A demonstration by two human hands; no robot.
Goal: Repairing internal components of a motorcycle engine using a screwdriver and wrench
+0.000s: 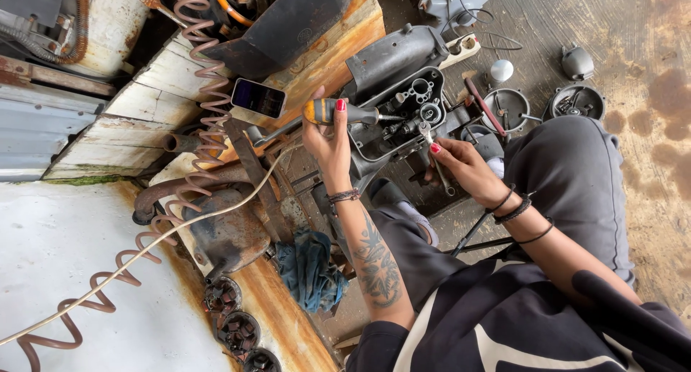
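My left hand (pixel 327 138) grips a screwdriver (pixel 338 112) with a yellow and black handle, its shaft pointing right into a grey metal engine housing (pixel 396 91). My right hand (pixel 464 167) holds a slim metal wrench (pixel 434 163) by its shank, the wrench's upper end resting at the housing's open face among small round parts. The housing lies tilted on a rusty wooden workbench (pixel 338 55), between my two hands.
A phone (pixel 258 97) lies on the bench beside a coiled air hose (pixel 194 127). A blue rag (pixel 311 267) hangs over rusty metal parts. Round metal covers (pixel 576 102) and a white ball (pixel 502 70) lie on the stained floor. My knee (pixel 568 170) is at the right.
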